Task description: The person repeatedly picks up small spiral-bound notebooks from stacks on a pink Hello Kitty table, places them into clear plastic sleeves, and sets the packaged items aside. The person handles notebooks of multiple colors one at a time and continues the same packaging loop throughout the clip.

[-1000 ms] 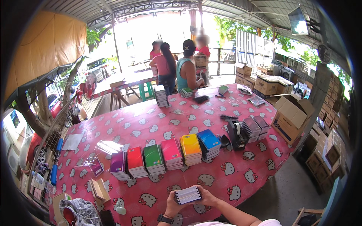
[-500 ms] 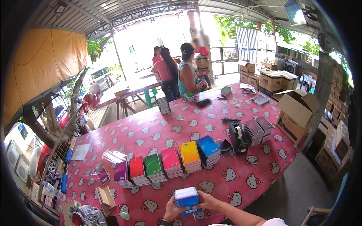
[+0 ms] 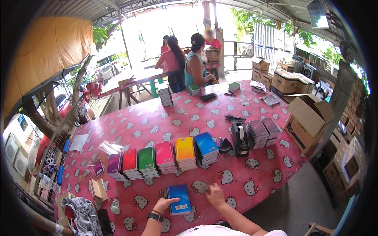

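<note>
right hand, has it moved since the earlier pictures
Yes: the right hand has moved to the right, judged against the black tape dispenser, and is now apart from the blue notebook.

Behind the lone notebook, notebook stacks stand left of the tape dispenser.

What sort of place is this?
Probably an open-sided packing workshop: there's a metal roof overhead, notebook stacks lined up on a large pink table, and many cardboard boxes around.
</note>
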